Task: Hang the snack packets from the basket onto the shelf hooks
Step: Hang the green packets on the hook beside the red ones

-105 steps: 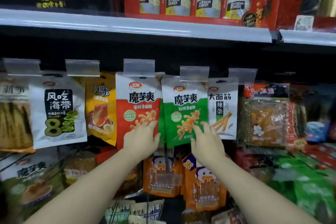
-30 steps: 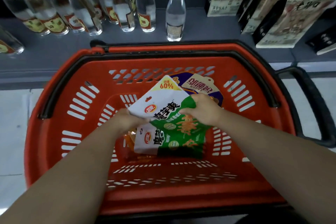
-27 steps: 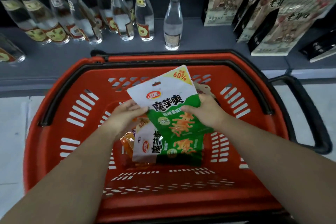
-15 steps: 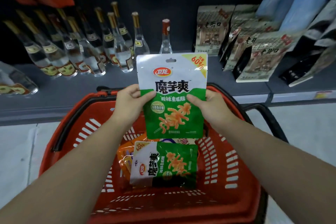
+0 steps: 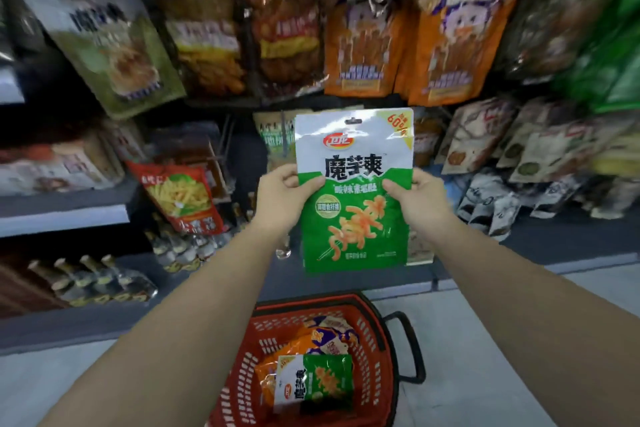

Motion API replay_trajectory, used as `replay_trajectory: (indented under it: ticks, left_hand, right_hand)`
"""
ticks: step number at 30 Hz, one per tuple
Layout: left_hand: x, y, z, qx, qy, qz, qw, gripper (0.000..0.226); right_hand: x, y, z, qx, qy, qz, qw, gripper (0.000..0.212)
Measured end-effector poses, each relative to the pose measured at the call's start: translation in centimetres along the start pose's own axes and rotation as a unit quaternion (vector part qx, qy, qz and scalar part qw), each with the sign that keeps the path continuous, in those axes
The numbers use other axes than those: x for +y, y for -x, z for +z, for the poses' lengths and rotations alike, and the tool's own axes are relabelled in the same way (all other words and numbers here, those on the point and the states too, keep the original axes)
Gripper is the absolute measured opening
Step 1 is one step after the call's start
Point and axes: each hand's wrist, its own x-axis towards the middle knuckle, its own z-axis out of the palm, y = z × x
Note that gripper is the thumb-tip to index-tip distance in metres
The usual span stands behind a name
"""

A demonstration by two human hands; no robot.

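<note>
A white and green snack packet [image 5: 355, 218] is held upright in front of the shelves, its hang hole at the top. My left hand [image 5: 282, 194] grips its left edge and my right hand [image 5: 417, 199] grips its right edge. Below, on the floor, the red basket [image 5: 377, 350] holds another green packet [image 5: 315, 383] lying on orange and purple packets [image 5: 329, 331].
Blurred orange packets [image 5: 362, 45] and other snacks hang on hooks above the held packet. A red packet [image 5: 181, 199] hangs at the left. Bottles [image 5: 93, 279] stand on the low shelf at the left, and grey bags [image 5: 491, 204] lie at the right.
I took a green packet out of the basket with both hands and raised it. My view has tilted up from the basket to the hanging snacks.
</note>
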Motion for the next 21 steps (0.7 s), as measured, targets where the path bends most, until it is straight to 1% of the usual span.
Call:
replay_trajectory:
  ticks: [3,5,7,8,10,12,15,19,21]
  left_hand:
    - [9.9,0.8,0.6,-0.006,-0.016,0.018,1.0,0.016]
    - [16.5,1.3,0.7,-0.007,-0.024,0.03,0.999,0.012]
    - [20.8,1.5,0.8,-0.009,-0.046,0.047,0.998,0.011]
    - [23.0,1.4,0.8,-0.01,-0.05,0.057,0.997,0.012]
    - [26.9,1.2,0.8,-0.018,-0.058,0.074,0.995,0.013]
    - [30.0,1.0,1.0,-0.026,-0.062,0.1,0.993,0.012]
    - [33.1,0.8,1.4,-0.032,-0.065,0.134,0.988,0.013]
    - [35.0,0.4,2.4,-0.05,-0.082,0.156,0.983,0.01]
    - [35.2,-0.1,3.2,-0.058,-0.096,0.172,0.979,0.011]
  right_hand:
    - [-9.5,2.2,-2.3,0.011,0.014,-0.009,1.0,0.009]
    - [-15.5,3.4,-3.6,0.014,0.021,-0.024,0.999,0.013]
    - [-19.3,4.3,-4.3,0.026,0.033,-0.044,0.998,0.026]
    - [-21.4,4.5,-4.7,0.034,0.028,-0.055,0.998,0.029]
    - [-25.2,5.1,-5.6,0.042,0.013,-0.072,0.996,0.024]
    - [-28.3,5.9,-6.4,0.044,0.012,-0.095,0.994,0.019]
    - [-31.4,6.7,-7.3,0.057,0.014,-0.125,0.99,0.023]
    - [-32.7,6.8,-8.4,0.083,0.013,-0.136,0.987,0.014]
    - [-32.7,6.2,-9.0,0.095,0.019,-0.153,0.983,0.016]
